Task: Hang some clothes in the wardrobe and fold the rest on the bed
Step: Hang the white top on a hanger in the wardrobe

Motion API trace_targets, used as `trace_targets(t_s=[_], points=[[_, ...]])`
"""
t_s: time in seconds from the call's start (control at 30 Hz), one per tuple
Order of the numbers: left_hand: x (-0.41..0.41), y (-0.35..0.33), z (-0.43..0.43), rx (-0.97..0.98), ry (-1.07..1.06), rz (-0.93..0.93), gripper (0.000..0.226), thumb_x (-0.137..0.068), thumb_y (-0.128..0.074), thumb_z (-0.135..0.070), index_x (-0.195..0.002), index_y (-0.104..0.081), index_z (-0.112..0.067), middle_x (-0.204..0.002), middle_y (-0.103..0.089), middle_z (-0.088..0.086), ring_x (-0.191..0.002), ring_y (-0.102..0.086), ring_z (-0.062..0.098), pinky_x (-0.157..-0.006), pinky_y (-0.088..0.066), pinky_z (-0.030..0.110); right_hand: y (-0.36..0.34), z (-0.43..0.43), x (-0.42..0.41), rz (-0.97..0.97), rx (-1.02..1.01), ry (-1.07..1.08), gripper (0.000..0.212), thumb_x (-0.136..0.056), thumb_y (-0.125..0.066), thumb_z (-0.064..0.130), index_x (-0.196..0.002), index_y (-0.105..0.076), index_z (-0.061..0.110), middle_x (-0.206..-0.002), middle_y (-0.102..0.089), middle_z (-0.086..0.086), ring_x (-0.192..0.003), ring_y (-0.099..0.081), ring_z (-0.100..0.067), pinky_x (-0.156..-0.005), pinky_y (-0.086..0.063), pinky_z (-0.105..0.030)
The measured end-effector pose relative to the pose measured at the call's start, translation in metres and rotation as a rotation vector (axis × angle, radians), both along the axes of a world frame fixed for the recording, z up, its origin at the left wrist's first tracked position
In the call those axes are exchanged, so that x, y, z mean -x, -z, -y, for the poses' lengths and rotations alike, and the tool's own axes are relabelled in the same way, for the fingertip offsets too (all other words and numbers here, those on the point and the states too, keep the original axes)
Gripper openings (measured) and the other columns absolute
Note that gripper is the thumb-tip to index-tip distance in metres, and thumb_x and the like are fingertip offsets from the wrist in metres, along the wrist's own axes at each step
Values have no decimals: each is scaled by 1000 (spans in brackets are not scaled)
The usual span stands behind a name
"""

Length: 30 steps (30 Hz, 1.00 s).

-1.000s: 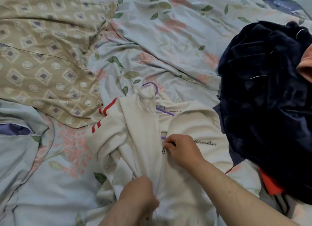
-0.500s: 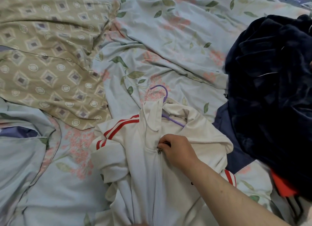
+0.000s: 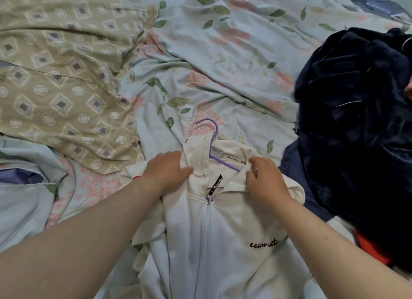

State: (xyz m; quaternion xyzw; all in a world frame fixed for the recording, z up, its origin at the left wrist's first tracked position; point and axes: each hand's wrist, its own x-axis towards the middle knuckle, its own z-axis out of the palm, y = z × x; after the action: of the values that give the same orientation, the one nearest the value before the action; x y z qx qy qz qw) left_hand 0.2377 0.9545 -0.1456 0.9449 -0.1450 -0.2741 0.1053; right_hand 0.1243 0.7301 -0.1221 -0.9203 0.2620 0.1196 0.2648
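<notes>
Head view: white zip-up hooded jacket (image 3: 223, 231) lies front-up on the bed's pale blue floral sheet (image 3: 223, 60), zipped nearly to the collar, black zip-pull tag (image 3: 215, 185) at the top, black script lettering on the chest. Purple plastic hanger (image 3: 213, 131) sits inside the neck opening: hook pokes out above the collar onto the sheet, one arm visible running toward the jacket's shoulder under the right hand. Left hand (image 3: 166, 171) lies on the jacket's collar and shoulder area, fingers (image 3: 176, 157) only slightly bent, thumb pointing toward the zip; looks like pressing rather than gripping, though the fingertips are partly sunk in cloth, so not certain. Right hand (image 3: 266, 182) is on the opposite side of the collar, fingers curled and pinching a fold of the white fabric just beside the hanger arm. Beige quilt with diamond and circle print (image 3: 62, 75) covers the upper left of the bed, well apart from the jacket. Pile of dark navy plush clothing (image 3: 356, 120) is heaped at the right, close beside the jacket's shoulder, with a strip of orange-red fabric (image 3: 370, 247) showing under its lower edge.
</notes>
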Motion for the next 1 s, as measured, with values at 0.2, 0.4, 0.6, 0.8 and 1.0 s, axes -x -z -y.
trace_targets(t_s=[0.2,0.4,0.6,0.8,1.0], points=[[7,-12,-11,310,-114,-5,34,-93,-57,-46,-85,-55,-13,-80,-61,-1,-82,-59,21,-76,-46,37,-17,-2,-5,23,-158,18,51,-90,-66,41,-135,-50,25,-117,-60,7,-100,-54,-14,-83,-42,-31],[28,-75,-15,478,-63,116,32,-93,-51,-45,-70,-52,-22,-65,-55,-5,-67,-52,12,-60,-34,31,-70,-10,-4,89,-285,-147,20,-96,-61,34,-114,-68,31,-102,-66,15,-97,-57,-6,-79,-42,-26],[49,-172,-28,641,-139,130,36,-97,-56,-27,-68,-45,-10,-57,-38,-8,-53,-36,7,-57,-29,33,-171,-19,11,174,-130,-341,22,-102,-51,27,-97,-71,17,-90,-62,0,-88,-56,-18,-83,-45,-38],[64,-322,-37,799,-137,207,34,-89,-51,-39,-66,-49,-14,-57,-42,-8,-57,-40,8,-63,-34,35,-307,-20,32,361,1,-381,17,-101,-50,26,-102,-67,22,-92,-57,7,-90,-52,-16,-83,-46,-40],[76,-458,-57,809,-75,472,34,-93,-48,-43,-72,-55,-17,-70,-55,-3,-74,-53,5,-65,-40,33,-456,-14,60,454,73,-402,15,-102,-50,27,-100,-64,26,-91,-55,10,-88,-53,-11,-83,-46,-33]])
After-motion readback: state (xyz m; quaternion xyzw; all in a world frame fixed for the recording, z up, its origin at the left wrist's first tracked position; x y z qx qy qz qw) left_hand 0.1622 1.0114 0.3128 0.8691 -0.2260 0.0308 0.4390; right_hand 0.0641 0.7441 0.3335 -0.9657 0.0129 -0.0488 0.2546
